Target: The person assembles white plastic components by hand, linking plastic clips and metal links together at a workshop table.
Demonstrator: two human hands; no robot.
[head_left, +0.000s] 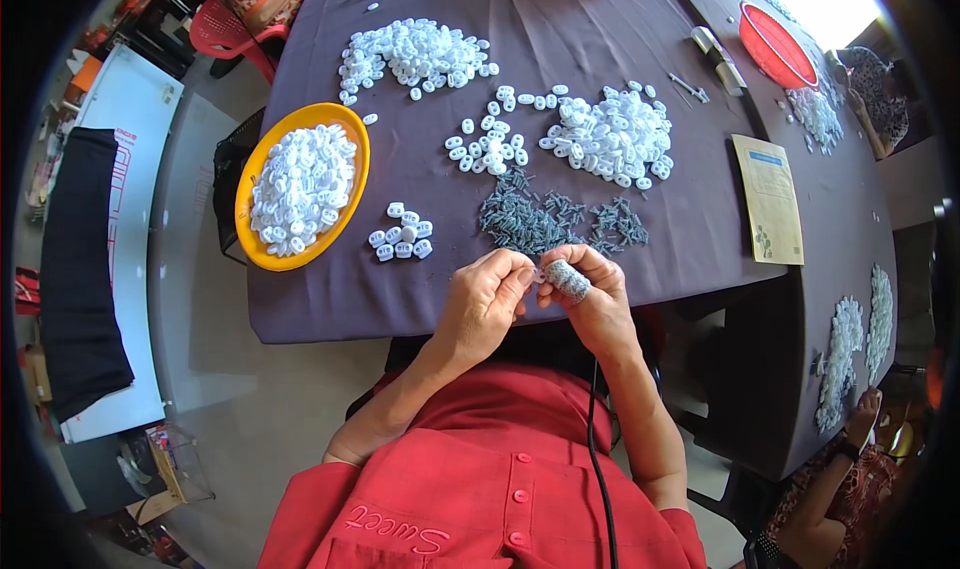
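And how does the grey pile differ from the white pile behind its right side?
The grey pile has thin, rod-like pieces; the white pile has rounded, oval ones. The grey pile is closer to the right hand; the white pile is farther. Both lie loose on the dark tablecloth.

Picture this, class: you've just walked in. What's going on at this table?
A person in red is handling a small pale piece with both the left hand and right hand at the edge of a dark-covered table. The right hand wears a grey speckled wrap. Just beyond lie grey rods and heaped white pieces; a yellow tray holds more.
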